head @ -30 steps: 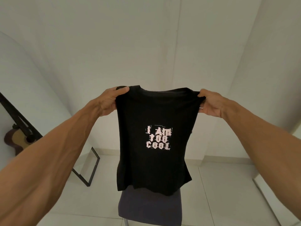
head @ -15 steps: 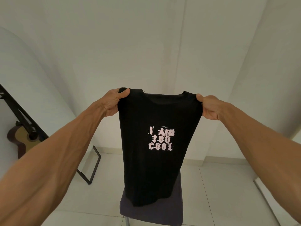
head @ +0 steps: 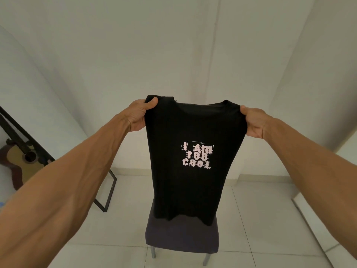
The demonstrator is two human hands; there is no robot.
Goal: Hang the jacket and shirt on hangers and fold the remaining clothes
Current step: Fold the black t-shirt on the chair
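Obs.: we hold one black T-shirt [head: 193, 190] up in the air by its shoulders, print side toward us. The left grip [head: 138, 118] pinches the left shoulder, thumb over the front of the cloth. The right grip [head: 254, 122] pinches the right shoulder in the same way. Both grips are closed on the fabric and neither is free.

Change over the last second: the body of the shirt first hangs broad at the hem, then draws in narrow and long half a second back. Now it is spread again, though it tapers toward the hem. Both grips sit on the same shoulder points throughout. We read this as a shake-out to get the cloth straight. Our judgement is that this item is one for folding, and that the fold is not yet begun.

Position: the shirt hangs over the chair [head: 181, 236], its hem lying across the rear edge of the seat as we see it. Whether hem and seat touch, we cannot tell.

Count:
- T-shirts: 1
- Grips: 2, both on the shirt
- Chairs: 1, dark seat, two legs showing
- Guitars: 1 [head: 17, 161], at the left wall
- Black frames leaning at the left wall: 1 [head: 109, 192]
- Hangers, jacket, other clothes: 0 in view
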